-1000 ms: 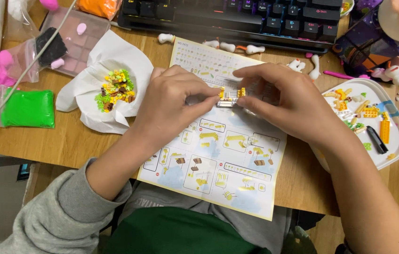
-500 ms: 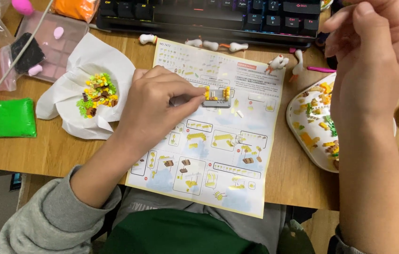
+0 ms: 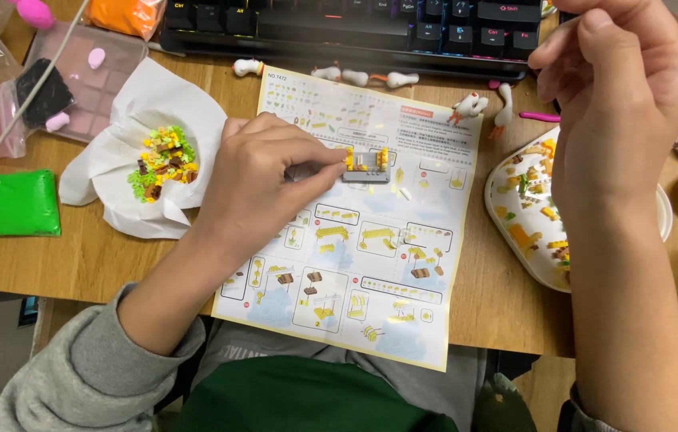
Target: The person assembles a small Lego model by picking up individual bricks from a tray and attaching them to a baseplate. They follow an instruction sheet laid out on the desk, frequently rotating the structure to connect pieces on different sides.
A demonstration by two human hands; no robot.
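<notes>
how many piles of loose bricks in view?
2: one on the white tissue left of the left hand, one on the white tray, partly hidden by the right forearm.

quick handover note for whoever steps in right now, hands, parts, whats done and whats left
Left hand: fingertips pinching the small grey and yellow brick build, which rests on the instruction sheet.
Right hand: raised above the white tray, fingers curled; whether it holds a piece cannot be seen.
Parts: loose yellow and orange bricks in the tray on the right; green, yellow and brown bricks on the white tissue on the left.
Done: a grey base with yellow bricks at both ends.
Left: many loose pieces in both piles, so the build looks far from finished.
</notes>
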